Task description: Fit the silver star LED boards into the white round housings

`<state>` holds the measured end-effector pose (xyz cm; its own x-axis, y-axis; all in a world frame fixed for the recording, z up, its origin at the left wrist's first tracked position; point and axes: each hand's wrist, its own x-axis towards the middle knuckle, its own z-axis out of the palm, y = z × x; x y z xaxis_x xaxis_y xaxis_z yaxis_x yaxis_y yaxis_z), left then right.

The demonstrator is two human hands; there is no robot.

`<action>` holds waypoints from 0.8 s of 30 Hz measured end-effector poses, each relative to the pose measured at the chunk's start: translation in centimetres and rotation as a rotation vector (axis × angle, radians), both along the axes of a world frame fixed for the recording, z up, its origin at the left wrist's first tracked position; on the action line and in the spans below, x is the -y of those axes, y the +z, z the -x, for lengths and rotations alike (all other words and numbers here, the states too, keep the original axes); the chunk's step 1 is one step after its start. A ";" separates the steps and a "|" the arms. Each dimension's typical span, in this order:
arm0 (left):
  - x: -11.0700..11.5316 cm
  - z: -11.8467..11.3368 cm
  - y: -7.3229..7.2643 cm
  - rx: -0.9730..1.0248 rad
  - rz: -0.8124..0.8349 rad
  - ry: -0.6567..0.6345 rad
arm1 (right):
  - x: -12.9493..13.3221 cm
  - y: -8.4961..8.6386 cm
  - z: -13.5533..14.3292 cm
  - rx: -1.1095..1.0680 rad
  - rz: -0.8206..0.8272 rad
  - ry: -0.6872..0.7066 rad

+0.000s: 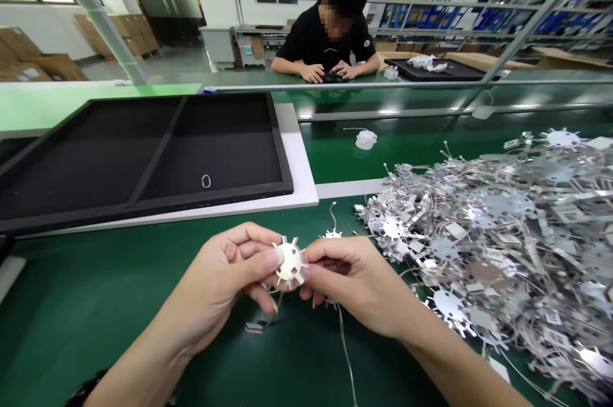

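A small round metal disc with short tabs around its rim is between my two hands, above the green bench. My left hand grips it from the left, thumb on its face. The fingers of my right hand pinch tabs on its right edge. A thin wire with a small flat white-and-silver piece hangs below my left hand. Behind my right hand, another tabbed disc shows in part. A pale wire runs down the bench beneath that hand.
A big pile of tabbed metal discs with wires covers the right side. A black two-compartment tray lies at left on a white board, a small white loop inside. A white round part and a seated co-worker are beyond.
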<state>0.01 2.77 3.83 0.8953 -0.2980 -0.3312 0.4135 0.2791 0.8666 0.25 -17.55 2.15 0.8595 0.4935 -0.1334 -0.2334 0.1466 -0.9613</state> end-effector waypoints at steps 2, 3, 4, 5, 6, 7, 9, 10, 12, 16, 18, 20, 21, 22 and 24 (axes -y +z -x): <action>0.0 -0.2 0.0 -0.029 0.010 0.003 | 0.0 0.0 0.1 0.029 -0.004 -0.055; 0.0 -0.2 -0.1 -0.044 0.015 -0.001 | 0.0 0.1 0.1 0.053 -0.001 -0.075; 0.0 -0.3 -0.1 -0.059 0.017 -0.003 | 0.1 0.1 0.1 0.091 0.010 -0.086; 0.0 -0.3 -0.2 -0.073 0.022 -0.007 | 0.2 0.1 0.1 0.142 0.028 -0.094; 0.0 -0.3 -0.2 -0.079 0.029 -0.010 | 0.2 0.1 0.2 0.196 0.052 -0.105; 0.1 -0.3 -0.2 -0.082 0.036 -0.016 | 0.3 0.2 0.2 0.246 0.074 -0.120; 0.2 -0.2 -0.2 -0.079 0.052 -0.022 | 0.4 0.2 0.1 0.279 0.110 -0.147; 0.3 -0.1 -0.2 -0.075 0.058 -0.021 | 0.4 0.2 0.1 0.256 0.124 -0.152; 0.3 0.0 -0.2 -0.072 0.063 -0.010 | 0.4 0.2 0.1 0.167 0.147 -0.117; 0.3 0.1 -0.5 -0.066 0.067 -0.003 | 0.2 0.1 0.0 0.077 0.157 -0.022; 0.3 0.1 -0.7 -0.060 0.082 -0.027 | 0.2 0.1 0.1 0.148 0.158 -0.019; 0.3 0.1 -0.7 -0.054 0.119 -0.059 | 0.1 0.3 0.3 0.261 0.157 -0.031; 0.3 0.1 -0.8 -0.052 0.147 -0.071 | 0.1 0.3 0.3 0.300 0.147 -0.036; 0.3 0.1 -0.8 -0.048 0.180 -0.080 | 0.2 0.4 0.4 0.317 0.137 -0.039; 0.2 0.1 -0.8 -0.036 0.252 -0.098 | 0.2 0.4 0.4 0.298 0.105 -0.048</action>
<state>-0.08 2.61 3.03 0.8472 -0.4597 -0.2664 0.4782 0.4410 0.7595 -0.13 -17.75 2.59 0.8905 0.4479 0.0800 0.0657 0.0474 -0.9967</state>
